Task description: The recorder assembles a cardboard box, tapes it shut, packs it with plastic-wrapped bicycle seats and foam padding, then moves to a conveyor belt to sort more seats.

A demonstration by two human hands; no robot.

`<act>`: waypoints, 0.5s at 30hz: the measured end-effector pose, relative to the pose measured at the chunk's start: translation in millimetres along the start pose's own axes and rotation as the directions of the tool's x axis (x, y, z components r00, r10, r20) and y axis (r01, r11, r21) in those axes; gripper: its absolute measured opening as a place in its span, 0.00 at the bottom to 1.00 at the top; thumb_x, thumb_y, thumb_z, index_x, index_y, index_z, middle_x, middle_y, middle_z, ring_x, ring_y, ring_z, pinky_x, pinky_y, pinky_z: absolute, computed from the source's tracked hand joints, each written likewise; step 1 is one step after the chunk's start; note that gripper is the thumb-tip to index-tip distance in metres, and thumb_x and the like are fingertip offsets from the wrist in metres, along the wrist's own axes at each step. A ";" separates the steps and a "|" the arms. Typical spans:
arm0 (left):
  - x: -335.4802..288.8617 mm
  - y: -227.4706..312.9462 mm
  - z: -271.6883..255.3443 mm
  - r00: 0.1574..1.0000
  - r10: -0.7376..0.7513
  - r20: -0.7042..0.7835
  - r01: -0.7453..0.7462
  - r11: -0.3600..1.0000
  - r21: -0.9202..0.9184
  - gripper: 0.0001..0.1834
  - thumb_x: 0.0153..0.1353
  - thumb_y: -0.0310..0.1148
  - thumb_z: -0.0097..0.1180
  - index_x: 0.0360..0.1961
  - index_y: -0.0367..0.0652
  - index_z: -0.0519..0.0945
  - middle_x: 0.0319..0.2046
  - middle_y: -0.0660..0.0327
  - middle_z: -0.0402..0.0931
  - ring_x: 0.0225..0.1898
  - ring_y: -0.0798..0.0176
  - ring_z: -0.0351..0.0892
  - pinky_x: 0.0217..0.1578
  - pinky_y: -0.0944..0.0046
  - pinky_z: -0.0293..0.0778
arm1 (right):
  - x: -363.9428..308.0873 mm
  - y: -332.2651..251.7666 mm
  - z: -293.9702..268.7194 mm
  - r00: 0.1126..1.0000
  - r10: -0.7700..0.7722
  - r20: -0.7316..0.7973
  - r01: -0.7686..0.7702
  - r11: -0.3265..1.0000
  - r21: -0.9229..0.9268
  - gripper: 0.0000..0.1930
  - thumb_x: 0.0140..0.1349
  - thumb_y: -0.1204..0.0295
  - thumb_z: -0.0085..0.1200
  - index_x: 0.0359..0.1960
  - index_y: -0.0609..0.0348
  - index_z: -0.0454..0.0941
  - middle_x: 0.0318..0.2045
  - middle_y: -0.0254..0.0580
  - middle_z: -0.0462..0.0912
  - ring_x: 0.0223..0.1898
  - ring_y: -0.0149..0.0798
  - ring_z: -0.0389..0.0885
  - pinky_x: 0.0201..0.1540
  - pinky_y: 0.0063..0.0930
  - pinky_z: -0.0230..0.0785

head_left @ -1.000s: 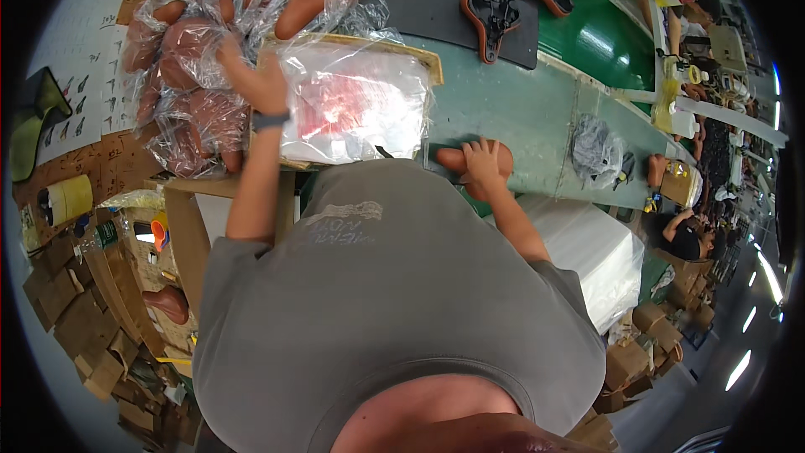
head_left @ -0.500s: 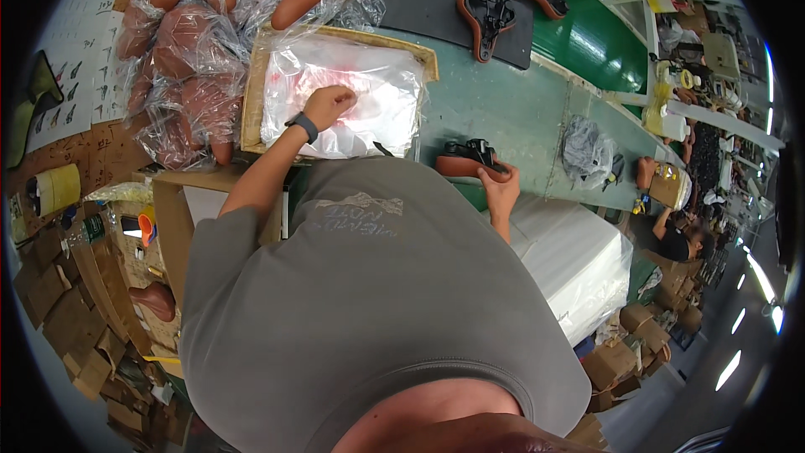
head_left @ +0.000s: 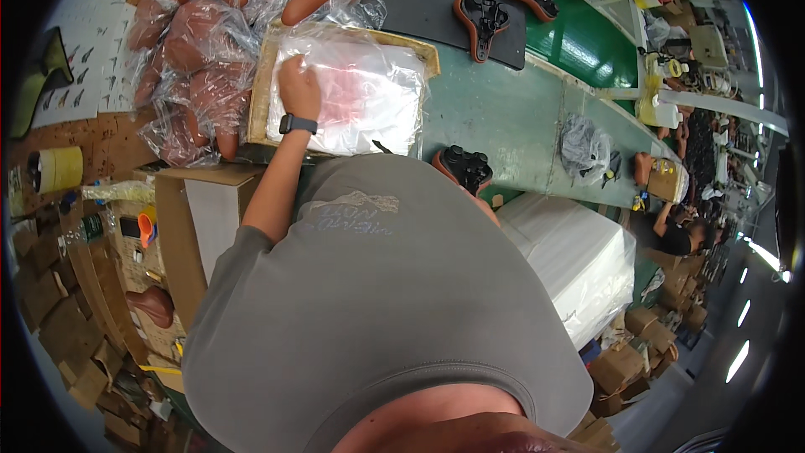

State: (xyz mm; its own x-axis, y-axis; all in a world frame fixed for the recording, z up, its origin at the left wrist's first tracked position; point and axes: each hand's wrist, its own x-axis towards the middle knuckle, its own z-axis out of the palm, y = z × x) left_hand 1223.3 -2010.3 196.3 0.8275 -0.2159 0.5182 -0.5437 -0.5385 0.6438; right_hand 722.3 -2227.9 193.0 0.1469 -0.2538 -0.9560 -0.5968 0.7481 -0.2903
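Observation:
My left hand (head_left: 300, 91), with a dark watch on the wrist, is closed over a stack of clear plastic bags (head_left: 369, 105). These lie in a shallow cardboard box (head_left: 260, 105), and the hand is at the left part of the stack. What its curled fingers hold, if anything, is hidden. At the table's near edge, a brown bicycle saddle (head_left: 463, 168) with a black underside is tilted up in front of my shirt. My right hand (head_left: 488, 206) grips it from below; most of that hand is hidden behind the shirt and the saddle.
Plastic-wrapped brown saddles (head_left: 201, 42) are heaped left of the box. Unwrapped saddles (head_left: 481, 25) lie upside down on a black mat and a green belt (head_left: 579, 46). A crumpled plastic bag (head_left: 584, 147) is on the table at right. A white wrapped block (head_left: 570, 264) stands near my right side.
My left hand has moved left and away from me over the bags. The saddle has turned and come closer to my body, and my right hand has slipped mostly out of sight behind my shirt.

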 end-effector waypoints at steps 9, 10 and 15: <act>-55.7 -69.6 52.4 0.453 0.099 0.886 -0.201 0.980 -0.007 0.16 0.61 0.41 0.73 0.41 0.42 0.84 0.41 0.51 0.84 0.46 0.43 0.85 0.49 0.48 0.81 | 10.8 1.2 29.0 0.984 0.046 0.172 -0.097 0.949 0.300 0.27 0.63 0.45 0.75 0.46 0.54 0.85 0.34 0.43 0.90 0.27 0.41 0.87 0.29 0.38 0.82; -51.3 -65.0 59.6 0.401 -0.028 0.915 -0.127 0.988 0.086 0.15 0.64 0.42 0.71 0.40 0.41 0.86 0.42 0.49 0.87 0.46 0.43 0.87 0.49 0.47 0.81 | 7.8 -0.1 29.6 0.986 0.034 0.165 -0.084 0.947 0.310 0.27 0.63 0.45 0.75 0.46 0.54 0.85 0.34 0.43 0.90 0.27 0.41 0.87 0.29 0.38 0.82; -34.3 -38.9 55.6 0.224 -0.063 0.972 -0.102 0.991 0.088 0.16 0.71 0.43 0.64 0.44 0.40 0.91 0.43 0.47 0.90 0.45 0.43 0.90 0.48 0.49 0.83 | -27.4 7.6 47.6 0.909 -0.408 0.089 0.363 0.877 0.314 0.26 0.72 0.56 0.69 0.64 0.57 0.76 0.39 0.44 0.90 0.39 0.41 0.91 0.41 0.38 0.88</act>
State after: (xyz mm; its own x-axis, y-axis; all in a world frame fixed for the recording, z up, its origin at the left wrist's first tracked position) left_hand 1223.8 -2027.2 122.2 0.3564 -0.8063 -0.4720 -0.6110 -0.5833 0.5352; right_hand 751.2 -2186.1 215.0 0.4473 -0.4808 -0.7541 -0.2226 0.7568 -0.6146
